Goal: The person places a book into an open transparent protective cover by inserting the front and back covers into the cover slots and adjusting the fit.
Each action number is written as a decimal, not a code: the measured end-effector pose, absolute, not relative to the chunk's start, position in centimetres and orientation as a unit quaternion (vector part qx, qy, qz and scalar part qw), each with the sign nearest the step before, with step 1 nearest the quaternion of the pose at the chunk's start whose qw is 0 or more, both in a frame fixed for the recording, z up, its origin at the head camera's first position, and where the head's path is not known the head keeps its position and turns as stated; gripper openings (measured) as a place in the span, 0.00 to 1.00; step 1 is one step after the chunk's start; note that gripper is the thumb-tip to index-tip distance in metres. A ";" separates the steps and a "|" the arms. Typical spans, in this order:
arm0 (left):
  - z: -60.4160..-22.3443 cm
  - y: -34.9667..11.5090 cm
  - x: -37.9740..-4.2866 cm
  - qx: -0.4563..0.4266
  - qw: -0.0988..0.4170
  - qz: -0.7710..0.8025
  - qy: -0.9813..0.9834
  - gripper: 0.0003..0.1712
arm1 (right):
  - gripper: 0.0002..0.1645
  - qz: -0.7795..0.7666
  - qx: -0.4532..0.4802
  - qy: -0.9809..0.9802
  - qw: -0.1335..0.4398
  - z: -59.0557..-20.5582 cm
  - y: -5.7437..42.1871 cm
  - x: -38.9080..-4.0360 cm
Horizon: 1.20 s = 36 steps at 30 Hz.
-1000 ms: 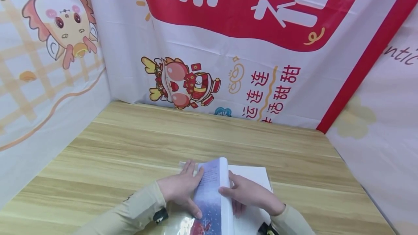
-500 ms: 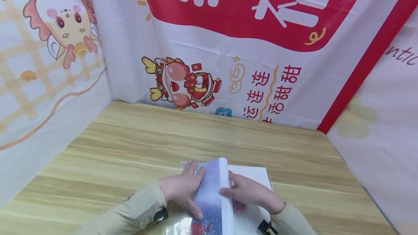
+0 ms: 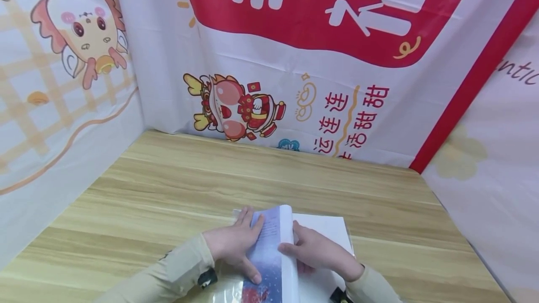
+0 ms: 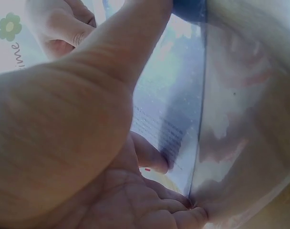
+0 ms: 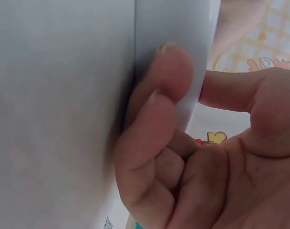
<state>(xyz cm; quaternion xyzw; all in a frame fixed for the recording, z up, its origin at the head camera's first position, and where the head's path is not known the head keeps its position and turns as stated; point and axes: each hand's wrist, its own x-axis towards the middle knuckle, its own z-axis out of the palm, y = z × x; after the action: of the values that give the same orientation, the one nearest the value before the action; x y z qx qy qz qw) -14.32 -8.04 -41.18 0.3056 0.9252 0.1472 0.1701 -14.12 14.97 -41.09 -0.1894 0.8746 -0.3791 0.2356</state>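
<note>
A picture-book page (image 3: 267,251), blue-purple with small text and a snowy red scene, lies at the table's near edge. Its right side bends up into a white curled edge (image 3: 288,261). My left hand (image 3: 233,244) presses on the page's left part with fingers spread. My right hand (image 3: 317,251) pinches the curled edge, thumb on top and the other fingers (image 5: 152,133) bent behind it. Clear plastic film (image 4: 235,109) extends past the page's edge beside my left hand. A plain white sheet (image 3: 330,228) lies beneath, to the right.
The wood-grain table (image 3: 168,176) stretches away beyond the hands. A printed curtain (image 3: 252,60) with red lettering hangs along its back edge, with a patterned cloth (image 3: 76,83) on the left and another cloth (image 3: 484,153) on the right.
My right hand and the curled edge have shifted slightly left, so the roll leans a little further over the page. The left hand stays in place.
</note>
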 end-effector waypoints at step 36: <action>-41.0 -7.9 -14.4 0.301 0.171 0.138 0.928 0.78 | 0.53 -0.397 -0.202 0.854 0.268 -40.7 15.1 -13.8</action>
<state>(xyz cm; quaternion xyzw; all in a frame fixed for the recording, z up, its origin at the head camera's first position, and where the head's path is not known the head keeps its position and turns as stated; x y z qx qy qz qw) -14.39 -7.94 -41.04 0.3012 0.9280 0.1375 0.1707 -13.76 15.13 -40.75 -0.2017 0.8544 -0.3970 0.2678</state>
